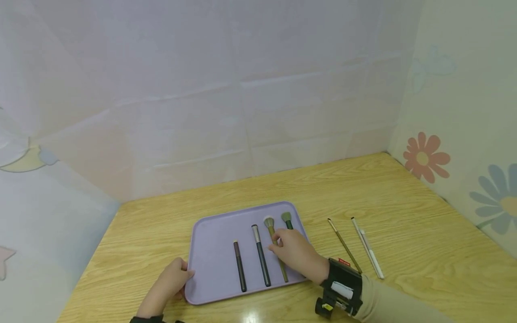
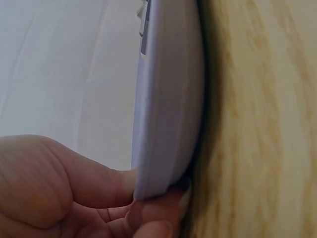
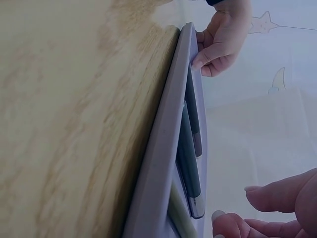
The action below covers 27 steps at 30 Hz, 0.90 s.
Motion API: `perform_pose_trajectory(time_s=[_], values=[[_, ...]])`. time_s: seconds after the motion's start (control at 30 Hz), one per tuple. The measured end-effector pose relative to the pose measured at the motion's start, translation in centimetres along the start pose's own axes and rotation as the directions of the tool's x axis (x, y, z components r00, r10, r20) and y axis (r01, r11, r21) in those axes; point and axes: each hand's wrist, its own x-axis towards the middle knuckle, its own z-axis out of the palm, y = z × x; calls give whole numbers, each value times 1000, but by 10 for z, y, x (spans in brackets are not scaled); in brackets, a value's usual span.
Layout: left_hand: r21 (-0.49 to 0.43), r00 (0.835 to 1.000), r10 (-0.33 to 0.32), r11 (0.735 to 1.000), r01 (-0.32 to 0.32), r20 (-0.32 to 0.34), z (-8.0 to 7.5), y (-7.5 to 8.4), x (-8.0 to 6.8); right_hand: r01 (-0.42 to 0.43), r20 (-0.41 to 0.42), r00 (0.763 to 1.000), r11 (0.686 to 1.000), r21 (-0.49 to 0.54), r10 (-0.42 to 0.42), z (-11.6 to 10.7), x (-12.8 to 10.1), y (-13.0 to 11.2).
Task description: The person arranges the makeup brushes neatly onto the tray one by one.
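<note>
A lilac tray [image 1: 214, 242] lies on the wooden table with several makeup brushes side by side in it. They are a short dark brush [image 1: 240, 267], a black brush with a silver ferrule [image 1: 261, 256], a gold-handled fluffy brush [image 1: 269, 223] and a green brush [image 1: 286, 218]. My left hand [image 1: 169, 281] grips the tray's near left corner [image 2: 168, 99], thumb [image 2: 64, 183] on top and fingers underneath. My right hand [image 1: 296, 253] hovers over the gold brush's handle. In the right wrist view its loosely curled fingertips [image 3: 252, 191] are just off the tray [image 3: 163, 163] and hold nothing.
Two thin brushes lie on the table right of the tray, a brown one [image 1: 344, 244] and a white one [image 1: 366, 246]. Paper walls close in the back, left and right sides. Bare wood stretches behind the tray and to its right.
</note>
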Motion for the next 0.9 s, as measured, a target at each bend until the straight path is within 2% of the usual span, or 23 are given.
perform_pose_trajectory(time_s=[0.27, 0.63, 0.9], values=[[4, 1000, -9, 1000, 9, 7, 0, 0, 0, -42, -13, 999, 999, -21, 41, -5, -2, 2], [1, 1000, -5, 1000, 5, 7, 0, 1, 0, -79, -28, 996, 997, 4, 79, -11, -5, 5], [2, 1000, -10, 1000, 10, 6, 0, 1, 1, -86, -41, 995, 996, -13, 85, -13, -8, 8]])
